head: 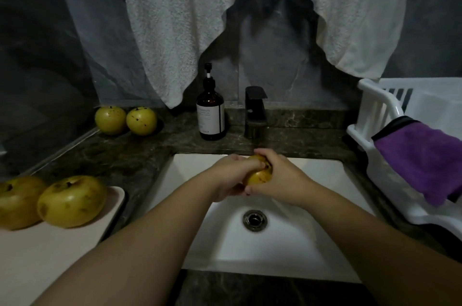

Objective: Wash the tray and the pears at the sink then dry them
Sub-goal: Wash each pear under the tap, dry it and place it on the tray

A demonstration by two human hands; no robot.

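Forearms reach over sink (325,168); left hand (228,175) and right hand (280,180) both wrapped round pear (257,177), dead centre under tap (255,110), equally near

A pear (258,177) held between two hands (232,175) over the sink (275,243), faucet (255,111) at twelve o'clock. Two pears (72,202) sit on a tray (50,250) at nine o'clock, two more (126,120) at eleven. A rack (380,115) with a cloth (425,160) draped on its rim stands at three o'clock.

Left hand (231,175) and right hand (277,178) together, fingers curled around 1 pear (258,177), forearms outstretched.
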